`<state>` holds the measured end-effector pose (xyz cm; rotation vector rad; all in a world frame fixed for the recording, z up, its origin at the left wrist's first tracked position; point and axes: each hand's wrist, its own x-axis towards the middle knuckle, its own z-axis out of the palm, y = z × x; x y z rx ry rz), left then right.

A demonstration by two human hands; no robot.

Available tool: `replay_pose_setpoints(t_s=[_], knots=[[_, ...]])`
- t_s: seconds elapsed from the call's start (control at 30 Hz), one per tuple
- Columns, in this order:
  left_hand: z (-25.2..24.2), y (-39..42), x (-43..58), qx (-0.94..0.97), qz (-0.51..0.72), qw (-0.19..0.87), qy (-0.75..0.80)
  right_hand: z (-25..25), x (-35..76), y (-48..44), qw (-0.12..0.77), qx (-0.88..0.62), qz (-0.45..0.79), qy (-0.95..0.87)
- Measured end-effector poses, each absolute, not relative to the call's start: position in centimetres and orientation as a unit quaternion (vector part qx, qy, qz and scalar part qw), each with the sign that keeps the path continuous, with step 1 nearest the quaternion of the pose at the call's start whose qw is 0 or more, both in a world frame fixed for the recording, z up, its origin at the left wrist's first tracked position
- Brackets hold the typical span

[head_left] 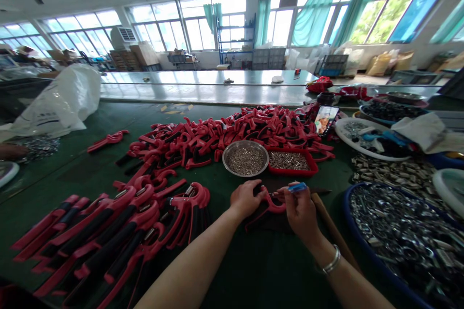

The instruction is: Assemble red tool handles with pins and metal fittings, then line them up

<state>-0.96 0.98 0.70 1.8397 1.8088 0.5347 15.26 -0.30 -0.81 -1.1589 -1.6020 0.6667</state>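
Observation:
A red and black hand grip strengthener (276, 207) lies on the green table in front of me. My left hand (247, 199) is closed on its left side near the top. At its right side my right hand (301, 210) has thumb and fingers pinched together. A small blue piece (297, 187) shows at those fingertips; whether it is held or wrapped on a finger I cannot tell. Just beyond the hands stand a steel bowl (245, 174) of tiny metal parts and a red tray (312, 166) of small metal pins.
Red grip handles (203, 137) are heaped behind the bowls. Grips with springs (126, 217) lie at the left. A blue basin (350, 212) of metal parts stands at the right, near a wooden handle (335, 231). A phone (325, 120) leans on the heap. Another person's hand (12, 151) is far left.

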Motion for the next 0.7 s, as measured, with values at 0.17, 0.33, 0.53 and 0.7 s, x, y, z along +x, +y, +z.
replay_pose_setpoints(t_s=[0.17, 0.33, 0.53, 0.7], knots=[[0.4, 1.1, -1.0, 0.676, 0.202, 0.250, 0.663, -0.9, 15.0, -0.1, 0.491, -0.477, 0.292, -0.668], [0.1, 1.3, -1.2, 0.679, 0.217, 0.258, 0.652, -0.8, 15.7, 1.0, 0.518, -0.483, 0.541, -0.453], [0.0, 1.4, -1.3, 0.681, 0.217, 0.261, 0.649, -0.3, 16.5, 0.9, 0.460, -0.456, 0.634, -0.421], [0.2, 1.4, -1.2, 0.681, 0.208, 0.263, 0.651, 0.6, 17.1, 2.1, 0.550, -0.474, 0.468, -0.504]])
